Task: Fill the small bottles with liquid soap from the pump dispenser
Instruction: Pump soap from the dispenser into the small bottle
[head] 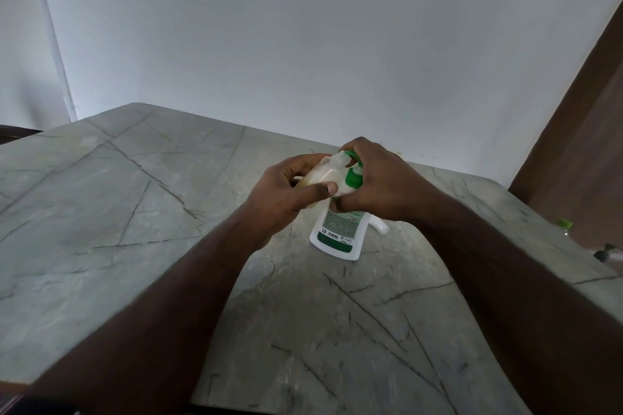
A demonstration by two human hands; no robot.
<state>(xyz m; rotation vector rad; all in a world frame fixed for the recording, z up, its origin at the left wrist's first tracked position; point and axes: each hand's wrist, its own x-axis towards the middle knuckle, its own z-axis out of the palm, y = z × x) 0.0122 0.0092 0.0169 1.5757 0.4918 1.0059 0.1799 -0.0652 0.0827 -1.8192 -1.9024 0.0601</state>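
A white pump dispenser (337, 229) with a green pump head (352, 175) and a green label stands on the grey stone table (135, 195). My right hand (377, 185) lies over the pump head, its fingers curled around the top and its thumb against the bottle. A small clear bottle (328, 172), holding pale soap, is tilted so its open mouth meets the pump spout. My left hand (286, 192) grips this small bottle, thumb across its side.
A small white object (381, 226) lies on the table just right of the dispenser. At the table's right edge a bottle with a green cap (564, 224) is partly visible. A white wall stands behind, and brown wood (580, 145) rises at the right.
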